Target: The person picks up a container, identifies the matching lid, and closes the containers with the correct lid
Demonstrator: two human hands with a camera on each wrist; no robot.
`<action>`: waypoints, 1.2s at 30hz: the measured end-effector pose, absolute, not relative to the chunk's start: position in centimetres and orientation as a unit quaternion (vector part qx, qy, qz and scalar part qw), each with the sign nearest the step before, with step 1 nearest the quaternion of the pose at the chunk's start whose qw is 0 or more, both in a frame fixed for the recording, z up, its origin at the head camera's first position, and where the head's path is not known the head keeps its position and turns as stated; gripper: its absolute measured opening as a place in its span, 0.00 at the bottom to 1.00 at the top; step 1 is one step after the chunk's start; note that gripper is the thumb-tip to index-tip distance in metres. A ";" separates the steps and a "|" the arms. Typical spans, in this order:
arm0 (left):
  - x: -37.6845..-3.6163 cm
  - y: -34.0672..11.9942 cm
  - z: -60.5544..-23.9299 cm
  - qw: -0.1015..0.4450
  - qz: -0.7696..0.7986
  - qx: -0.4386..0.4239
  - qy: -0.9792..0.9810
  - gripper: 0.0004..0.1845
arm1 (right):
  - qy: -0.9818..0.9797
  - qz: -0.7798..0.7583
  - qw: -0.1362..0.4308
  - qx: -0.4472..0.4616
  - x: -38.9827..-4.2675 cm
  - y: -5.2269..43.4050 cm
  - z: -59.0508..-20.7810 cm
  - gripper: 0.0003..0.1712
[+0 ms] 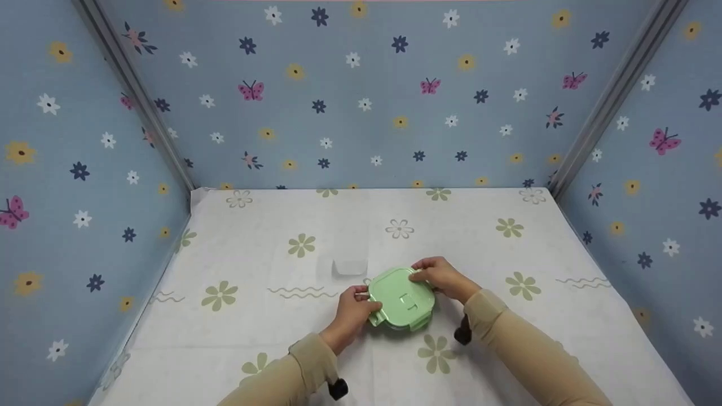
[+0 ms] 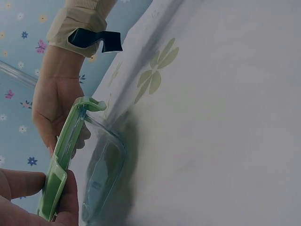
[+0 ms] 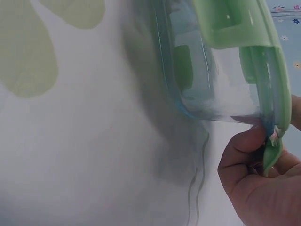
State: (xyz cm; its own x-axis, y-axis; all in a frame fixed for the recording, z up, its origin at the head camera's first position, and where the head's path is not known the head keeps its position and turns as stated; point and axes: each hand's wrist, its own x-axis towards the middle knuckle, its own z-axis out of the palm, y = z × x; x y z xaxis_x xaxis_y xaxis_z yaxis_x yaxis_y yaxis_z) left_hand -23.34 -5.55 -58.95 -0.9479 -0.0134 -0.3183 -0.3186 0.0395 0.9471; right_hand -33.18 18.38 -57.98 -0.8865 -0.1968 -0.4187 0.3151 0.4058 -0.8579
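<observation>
A clear food container with a light green snap-on lid (image 1: 401, 299) is between both hands near the middle of the table. The left hand (image 1: 352, 313) grips its left side; in the left wrist view, the thumb and a finger pinch a green side latch (image 2: 54, 188). At the far right corner, the right hand (image 1: 443, 277) holds the lid's edge. Seen from the right wrist, its fingers (image 3: 244, 146) curl around a latch flap and the rim. The clear lower part (image 2: 106, 165) shows under the lid. Whether its base touches the table I cannot tell.
A pale whitish object (image 1: 350, 267) stands just beyond the container, its outline hard to make out against the cloth. White flower-printed cloth (image 1: 242, 338) covers the table. Blue patterned walls (image 1: 361, 129) enclose the back and both sides. Small black devices (image 1: 338, 389) sit at the wrists.
</observation>
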 end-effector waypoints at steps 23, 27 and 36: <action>-25.5 -6.8 -57.3 0.136 0.657 -0.080 0.737 0.31 | 0.766 -0.607 0.210 0.023 -30.9 19.7 -56.8 0.12; -25.8 -6.9 -57.2 0.143 0.653 -0.072 0.740 0.30 | 0.767 -0.607 0.207 0.028 -30.4 19.8 -56.8 0.12; -26.2 -6.9 -57.7 0.142 0.649 -0.057 0.745 0.29 | 0.769 -0.600 0.215 0.038 -29.7 20.2 -57.2 0.13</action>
